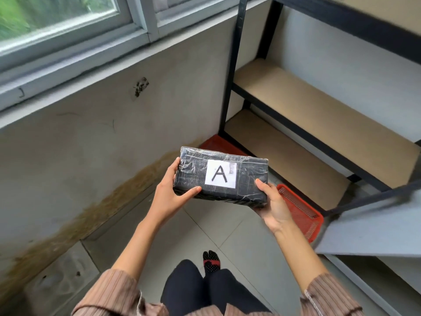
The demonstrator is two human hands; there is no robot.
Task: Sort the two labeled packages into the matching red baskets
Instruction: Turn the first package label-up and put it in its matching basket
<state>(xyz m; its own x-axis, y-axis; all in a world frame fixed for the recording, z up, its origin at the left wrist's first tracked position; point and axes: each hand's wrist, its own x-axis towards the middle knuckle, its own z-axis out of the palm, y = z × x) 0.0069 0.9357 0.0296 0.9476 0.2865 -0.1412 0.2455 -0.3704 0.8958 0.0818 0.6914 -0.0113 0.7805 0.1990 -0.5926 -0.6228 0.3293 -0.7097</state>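
Left hand (169, 197) and right hand (272, 207) clasping black package (248, 179) with label A (220, 174) at frame centre, red basket (300, 210) lying lower right on floor

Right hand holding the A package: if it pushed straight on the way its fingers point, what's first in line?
The right hand points up-left, so it meets the black package it already grips. Beyond that is the left hand; depth is unclear.

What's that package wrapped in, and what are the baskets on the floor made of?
Package: dark wrap under glossy clear tape or film, judging by the creased shine; white paper label marked A. Baskets: red perforated mesh, probably plastic, though coated metal can't be ruled out.
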